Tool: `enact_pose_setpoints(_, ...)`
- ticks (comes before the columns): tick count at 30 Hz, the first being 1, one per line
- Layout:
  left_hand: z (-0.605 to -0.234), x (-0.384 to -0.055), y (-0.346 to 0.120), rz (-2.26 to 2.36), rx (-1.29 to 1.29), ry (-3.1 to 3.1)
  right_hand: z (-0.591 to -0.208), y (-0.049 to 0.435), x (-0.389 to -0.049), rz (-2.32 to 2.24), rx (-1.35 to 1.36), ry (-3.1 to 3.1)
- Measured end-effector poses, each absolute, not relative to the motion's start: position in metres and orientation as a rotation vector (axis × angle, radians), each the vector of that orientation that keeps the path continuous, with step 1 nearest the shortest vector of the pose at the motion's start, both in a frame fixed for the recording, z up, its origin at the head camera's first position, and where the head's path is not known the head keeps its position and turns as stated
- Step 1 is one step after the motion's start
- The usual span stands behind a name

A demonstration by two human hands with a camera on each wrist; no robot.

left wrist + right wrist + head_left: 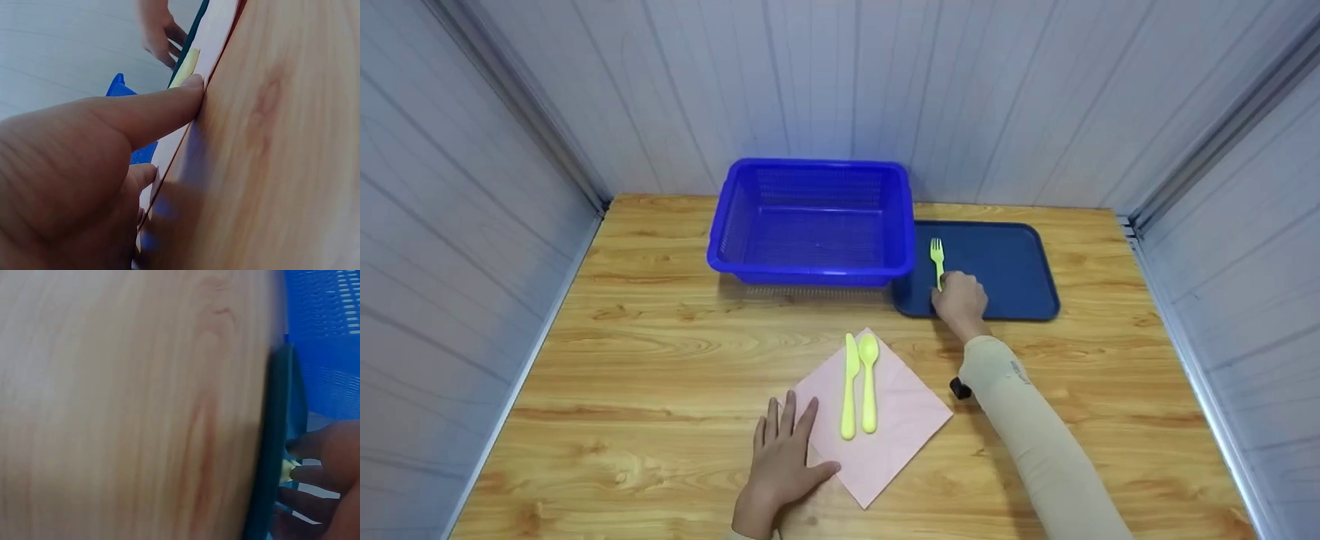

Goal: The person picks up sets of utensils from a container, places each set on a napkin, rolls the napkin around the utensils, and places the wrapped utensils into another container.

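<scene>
My right hand (961, 298) pinches the handle end of a light yellow-green fork (937, 255) over the dark blue tray (1012, 262). In the right wrist view the fork's end (288, 470) shows between thumb and fingers. With fingers spread, my left hand (786, 461) lies flat at the left edge of a pink napkin (904, 420), thumb on its border. On that napkin a yellow knife (850, 390) and a yellow spoon (869, 382) lie side by side, handles toward me.
A blue plastic basket (817, 232) stands at the back, left of the tray and overlapping its left edge in the head view. Pale panel walls (840, 90) enclose the wooden table (660, 360) at the back and both sides.
</scene>
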State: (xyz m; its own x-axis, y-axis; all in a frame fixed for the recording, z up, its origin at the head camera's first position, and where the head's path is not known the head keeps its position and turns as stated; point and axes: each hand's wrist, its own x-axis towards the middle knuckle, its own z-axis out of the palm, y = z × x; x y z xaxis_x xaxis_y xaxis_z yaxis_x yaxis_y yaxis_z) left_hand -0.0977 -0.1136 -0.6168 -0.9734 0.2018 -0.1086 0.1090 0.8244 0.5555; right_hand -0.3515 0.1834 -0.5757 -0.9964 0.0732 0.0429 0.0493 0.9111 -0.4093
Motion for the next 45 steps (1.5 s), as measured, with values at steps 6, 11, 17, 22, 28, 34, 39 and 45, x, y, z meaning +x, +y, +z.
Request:
enact_pose_setpoints(6, -0.619, -0.099, -0.115, 0.855, 0.258, 2.868, -0.579, 0.185, -0.354, 0.698, -0.136, -2.961)
enact_pose_setpoints(11, -0.618, -0.098, -0.116, 0.861, 0.267, 2.869, -0.578, 0.186, -0.356, 0.663, -0.118, -2.962)
enact_pose_setpoints(17, -0.616, -0.098, -0.114, 0.853, 0.277, 2.847, -0.576, 0.194, -0.354, 0.604, -0.109, -3.034)
enact_pose_setpoints(22, -0.614, -0.099, -0.114, 0.840, 0.288, 2.853, -0.566, 0.200, -0.349, 0.557, -0.121, -3.114)
enact_pose_setpoints(28, -0.615, -0.098, -0.113, 0.856, 0.269, 2.839, -0.549, 0.197, -0.330, 0.549, -0.108, -3.185)
enact_pose_setpoints(34, -0.616, -0.095, -0.114, 0.839, 0.248, 2.818, -0.540, 0.194, -0.296, 0.667, -0.083, -3.176)
enact_pose_setpoints(39, -0.616, -0.096, -0.114, 0.832, 0.254, 2.817, -0.537, 0.188, -0.266, 0.751, -0.083, -3.120)
enact_pose_setpoints(45, -0.617, -0.098, -0.114, 0.835, 0.277, 2.833, -0.537, 0.175, -0.241, 0.772, -0.031, -3.058)
